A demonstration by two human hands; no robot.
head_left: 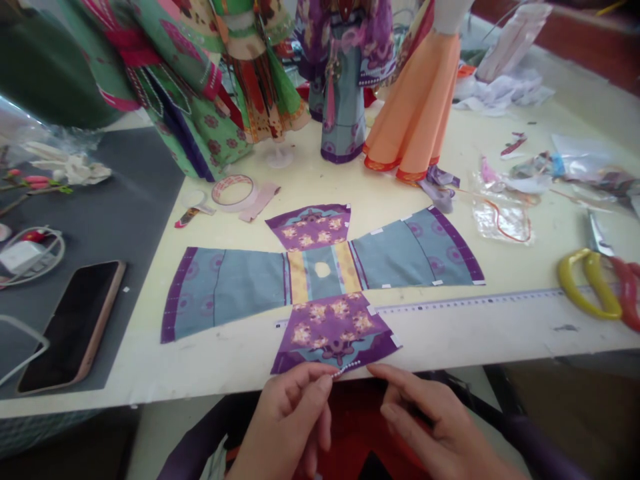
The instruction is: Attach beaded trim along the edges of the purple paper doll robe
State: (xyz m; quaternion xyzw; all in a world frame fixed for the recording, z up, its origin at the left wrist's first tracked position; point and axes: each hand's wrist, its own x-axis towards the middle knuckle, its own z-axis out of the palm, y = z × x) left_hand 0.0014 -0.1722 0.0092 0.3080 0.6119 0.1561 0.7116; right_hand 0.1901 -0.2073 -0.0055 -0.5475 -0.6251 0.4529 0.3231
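Note:
A cross-shaped doll garment piece lies flat, with blue-grey panels (390, 257) left and right and a yellow-striped middle (323, 270) with a small pale hole. Its near flap is purple floral fabric (325, 320); a matching far flap (315, 227) points away. Along the near flap's lower edge runs a short string of white beads (351, 366). My left hand (295, 413) pinches the string's left end between thumb and forefinger. My right hand (430, 407) has its forefinger stretched to the flap's edge, right of the beads, with the thumb apart and nothing visibly held.
Dressed dolls (345, 80) stand along the back. A ruler (450, 305) lies partly under the fabric, and scissors (590, 283) rest at right. A tape roll (233, 190) sits behind; a phone (75, 327) lies on a dark mat (135, 193) at left.

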